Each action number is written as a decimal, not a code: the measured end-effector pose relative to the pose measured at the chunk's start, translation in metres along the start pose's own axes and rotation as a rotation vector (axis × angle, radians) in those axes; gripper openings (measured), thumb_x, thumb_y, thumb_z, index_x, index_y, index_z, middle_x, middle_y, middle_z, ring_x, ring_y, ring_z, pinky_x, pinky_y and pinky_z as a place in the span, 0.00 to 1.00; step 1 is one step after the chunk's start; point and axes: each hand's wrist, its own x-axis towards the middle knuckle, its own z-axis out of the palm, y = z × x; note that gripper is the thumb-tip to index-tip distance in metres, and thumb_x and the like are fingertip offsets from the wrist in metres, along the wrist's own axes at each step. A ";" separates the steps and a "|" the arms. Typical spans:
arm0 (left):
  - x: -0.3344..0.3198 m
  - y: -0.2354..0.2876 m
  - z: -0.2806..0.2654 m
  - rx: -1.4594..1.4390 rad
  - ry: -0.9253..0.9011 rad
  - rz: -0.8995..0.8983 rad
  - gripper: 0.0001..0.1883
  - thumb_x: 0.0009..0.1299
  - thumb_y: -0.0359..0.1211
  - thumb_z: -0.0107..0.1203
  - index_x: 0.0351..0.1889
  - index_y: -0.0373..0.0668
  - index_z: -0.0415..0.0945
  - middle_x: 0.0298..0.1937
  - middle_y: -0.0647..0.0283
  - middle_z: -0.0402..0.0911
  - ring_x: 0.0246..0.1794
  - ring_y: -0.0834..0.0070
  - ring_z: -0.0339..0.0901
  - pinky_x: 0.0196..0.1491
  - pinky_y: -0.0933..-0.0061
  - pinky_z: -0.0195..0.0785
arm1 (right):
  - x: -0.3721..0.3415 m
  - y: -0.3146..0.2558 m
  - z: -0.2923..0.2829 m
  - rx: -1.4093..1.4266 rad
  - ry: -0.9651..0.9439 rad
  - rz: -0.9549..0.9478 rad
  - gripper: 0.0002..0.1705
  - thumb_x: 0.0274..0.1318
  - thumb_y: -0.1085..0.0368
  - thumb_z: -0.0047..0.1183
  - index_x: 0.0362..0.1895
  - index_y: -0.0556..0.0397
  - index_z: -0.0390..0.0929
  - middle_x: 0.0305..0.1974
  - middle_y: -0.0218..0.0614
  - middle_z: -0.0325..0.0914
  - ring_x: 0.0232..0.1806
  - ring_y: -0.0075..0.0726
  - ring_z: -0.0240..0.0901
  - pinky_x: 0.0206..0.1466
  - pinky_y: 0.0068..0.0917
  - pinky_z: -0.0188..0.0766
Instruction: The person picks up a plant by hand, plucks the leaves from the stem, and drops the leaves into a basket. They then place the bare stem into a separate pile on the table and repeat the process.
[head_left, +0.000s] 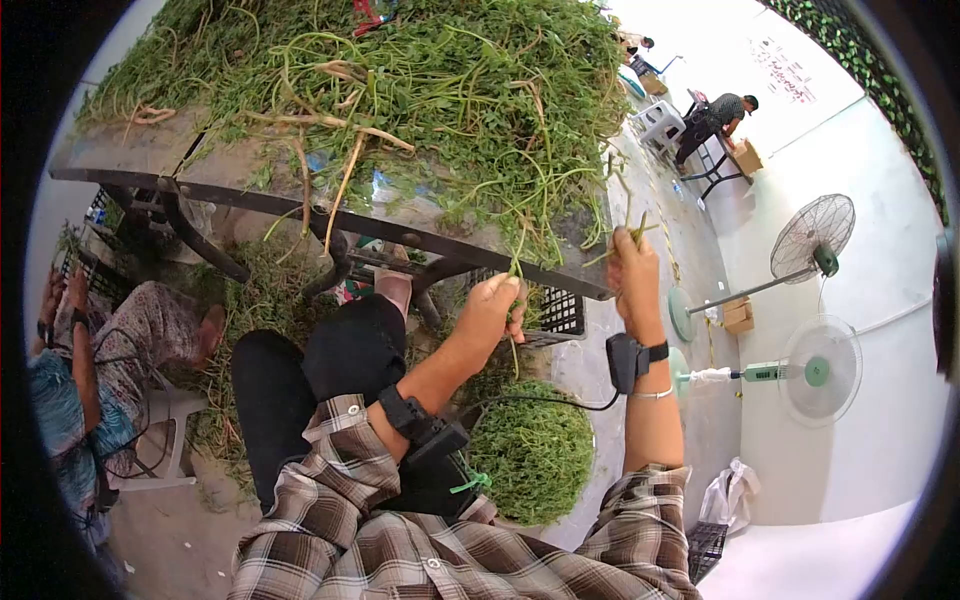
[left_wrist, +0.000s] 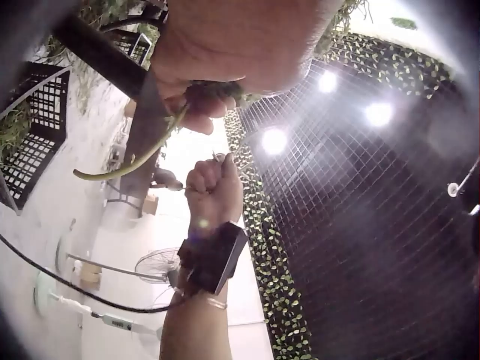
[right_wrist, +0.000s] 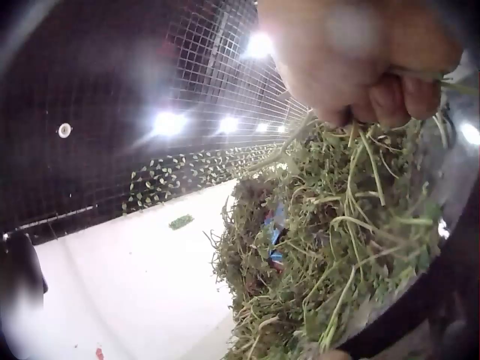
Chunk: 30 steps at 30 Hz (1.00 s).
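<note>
Just off the table's front edge, my left hand [head_left: 492, 306] pinches a green plant stem [head_left: 517, 262] between thumb and fingers. A curved cut stem [left_wrist: 139, 160] hangs out below that hand in the left wrist view. To the right, by the table's corner, my right hand [head_left: 636, 275] is raised with fingers curled round several short stems [head_left: 640, 228]. Its fingers [right_wrist: 390, 101] are folded tight in the right wrist view, with stem ends poking out. Beyond both hands a large heap of leafy greens [head_left: 450, 110] covers the table [head_left: 130, 150].
A round mound of greens [head_left: 532, 450] stands beside my knees, near a black crate [head_left: 560, 313]. Thick pale roots [head_left: 350, 128] lie on the heap. Two fans [head_left: 815, 370] stand at the right. Another person [head_left: 110, 390] sits at the left; someone [head_left: 715, 120] bends over a far table.
</note>
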 end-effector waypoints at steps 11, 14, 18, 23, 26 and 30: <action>0.000 0.002 0.003 0.024 0.080 -0.041 0.12 0.71 0.40 0.40 0.31 0.43 0.64 0.22 0.69 0.61 0.18 0.81 0.60 0.25 0.74 0.62 | -0.154 0.132 -0.035 0.106 0.143 0.400 0.11 0.59 0.57 0.47 0.29 0.47 0.66 0.16 0.20 0.59 0.13 0.15 0.54 0.14 0.17 0.50; 0.002 -0.002 0.009 -0.003 0.105 -0.059 0.12 0.72 0.39 0.39 0.33 0.40 0.66 0.20 0.68 0.64 0.15 0.82 0.62 0.21 0.76 0.64 | -0.184 0.176 -0.047 0.092 0.128 0.486 0.12 0.59 0.56 0.45 0.29 0.48 0.66 0.16 0.21 0.60 0.13 0.16 0.54 0.14 0.17 0.50; 0.003 -0.007 0.007 0.011 0.101 -0.057 0.13 0.72 0.40 0.40 0.34 0.40 0.66 0.21 0.68 0.65 0.16 0.81 0.62 0.22 0.75 0.65 | -0.178 0.209 -0.060 0.010 0.084 0.570 0.12 0.60 0.55 0.45 0.30 0.50 0.67 0.17 0.24 0.63 0.13 0.19 0.57 0.13 0.18 0.51; 0.005 -0.008 0.003 0.051 0.116 -0.057 0.13 0.72 0.40 0.39 0.34 0.40 0.66 0.22 0.67 0.65 0.18 0.79 0.64 0.24 0.73 0.66 | -0.080 0.208 -0.099 0.026 0.113 0.198 0.13 0.57 0.59 0.48 0.36 0.56 0.70 0.24 0.28 0.70 0.24 0.21 0.66 0.26 0.22 0.65; 0.007 -0.003 0.001 0.072 0.121 -0.039 0.14 0.72 0.41 0.38 0.34 0.41 0.66 0.22 0.67 0.65 0.19 0.77 0.65 0.27 0.71 0.68 | -0.045 0.207 -0.106 -0.322 0.235 -0.019 0.17 0.56 0.61 0.48 0.45 0.61 0.69 0.30 0.31 0.73 0.32 0.23 0.68 0.36 0.23 0.66; 0.005 -0.001 -0.001 0.053 0.095 -0.060 0.13 0.72 0.40 0.39 0.31 0.42 0.65 0.23 0.67 0.66 0.23 0.75 0.69 0.32 0.67 0.72 | -0.063 0.189 -0.083 -0.143 0.004 0.208 0.16 0.59 0.60 0.45 0.47 0.56 0.70 0.39 0.36 0.75 0.38 0.25 0.72 0.37 0.22 0.71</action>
